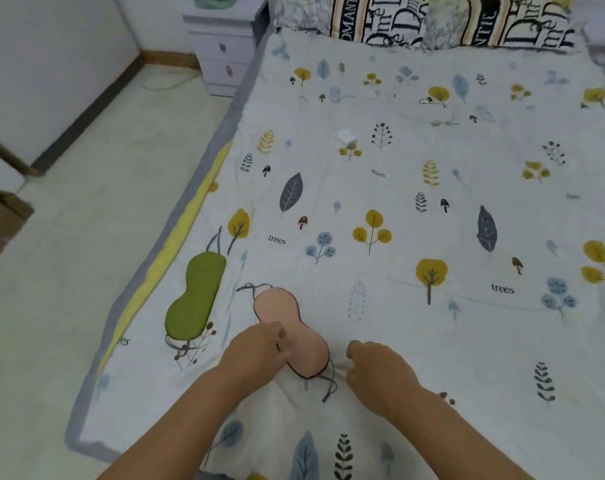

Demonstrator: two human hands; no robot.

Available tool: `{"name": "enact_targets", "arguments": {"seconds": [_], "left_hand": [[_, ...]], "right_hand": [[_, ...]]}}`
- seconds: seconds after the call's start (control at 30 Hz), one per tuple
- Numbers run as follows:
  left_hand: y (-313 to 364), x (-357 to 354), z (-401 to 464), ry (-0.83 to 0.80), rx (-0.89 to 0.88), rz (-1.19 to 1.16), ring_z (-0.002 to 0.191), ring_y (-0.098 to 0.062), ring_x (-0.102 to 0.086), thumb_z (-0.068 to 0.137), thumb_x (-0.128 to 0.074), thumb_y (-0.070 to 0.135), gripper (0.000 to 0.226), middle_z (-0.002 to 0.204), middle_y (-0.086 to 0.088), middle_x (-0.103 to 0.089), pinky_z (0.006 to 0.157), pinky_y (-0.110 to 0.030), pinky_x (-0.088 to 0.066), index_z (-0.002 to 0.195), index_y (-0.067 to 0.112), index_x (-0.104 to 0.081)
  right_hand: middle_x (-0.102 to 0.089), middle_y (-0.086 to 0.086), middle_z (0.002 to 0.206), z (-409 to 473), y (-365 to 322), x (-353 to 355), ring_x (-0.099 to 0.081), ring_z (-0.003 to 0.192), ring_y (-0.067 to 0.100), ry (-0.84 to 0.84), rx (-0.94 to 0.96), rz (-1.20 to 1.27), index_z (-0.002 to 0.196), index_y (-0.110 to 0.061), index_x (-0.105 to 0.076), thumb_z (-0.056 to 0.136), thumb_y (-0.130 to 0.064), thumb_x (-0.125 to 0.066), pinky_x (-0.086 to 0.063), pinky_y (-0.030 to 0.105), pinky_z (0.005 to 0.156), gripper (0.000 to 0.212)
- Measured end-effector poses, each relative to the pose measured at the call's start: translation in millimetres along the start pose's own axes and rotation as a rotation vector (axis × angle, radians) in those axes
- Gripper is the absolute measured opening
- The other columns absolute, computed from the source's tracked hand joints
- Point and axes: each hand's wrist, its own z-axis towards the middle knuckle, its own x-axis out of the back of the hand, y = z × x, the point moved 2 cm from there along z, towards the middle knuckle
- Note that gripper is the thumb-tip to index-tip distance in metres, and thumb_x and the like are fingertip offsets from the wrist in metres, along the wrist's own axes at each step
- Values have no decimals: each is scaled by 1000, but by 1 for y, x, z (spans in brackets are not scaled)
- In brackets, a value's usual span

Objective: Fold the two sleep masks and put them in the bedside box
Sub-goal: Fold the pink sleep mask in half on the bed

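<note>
My left hand (256, 355) pinched the pink sleep mask (290, 332), lying lengthwise away from me; my right hand (377, 372) was curled, grip unclear

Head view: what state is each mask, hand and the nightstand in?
Pink sleep mask: flat, unfolded, on the bed.
Green sleep mask: flat, unfolded, untouched.
Left hand: pinching the pink mask's edge.
Right hand: beside the mask's near end; grip unclear.
Nightstand: drawers shut.

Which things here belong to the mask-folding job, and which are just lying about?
Job: pink sleep mask, green sleep mask, left hand, right hand.
Lying about: small white object on the bedspread, pillows, bedside cabinet.
</note>
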Motion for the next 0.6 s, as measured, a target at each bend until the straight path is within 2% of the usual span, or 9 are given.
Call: {"name": "enact_targets", "arguments": {"seconds": [0.27, 0.37, 0.43, 0.6], "left_hand": [[-28, -43, 57, -44, 21, 30, 113, -22, -54, 89, -47, 20, 39, 127, -7, -57, 90, -28, -43, 128, 13, -48], [-35, -57, 81, -18, 30, 13, 107, -23, -57, 90, -46, 18, 35, 124, -9, -59, 92, -33, -45, 124, 11, -52], [-37, -65, 95, 9, 16, 27, 101, -23, -57, 90, -46, 18, 33, 121, -11, -59, 89, -35, -46, 122, 9, -52], [-43, -86, 127, 82, -63, 150, 105, -29, -51, 90, -43, 16, 33, 122, -12, -52, 79, -33, -41, 122, 9, -49]], "right_hand": [[-52, 10, 126, 58, 8, -44, -49, 116, 26, -48, -41, 52, 126, -12, -45, 94, -17, -41, -44, 34, 95, 33], [-50, 11, 126, 80, 7, -57, -47, 116, 27, -29, -60, 94, 125, -11, -45, 94, -16, -42, -43, 34, 94, 32], [-49, 12, 125, 94, 5, -66, -46, 115, 28, -9, -75, 122, 124, -11, -45, 93, -13, -43, -42, 35, 94, 32], [-43, 10, 130, 129, 0, -93, -42, 117, 27, 97, -79, 158, 127, -12, -39, 92, -14, -45, -42, 36, 93, 36]]}}
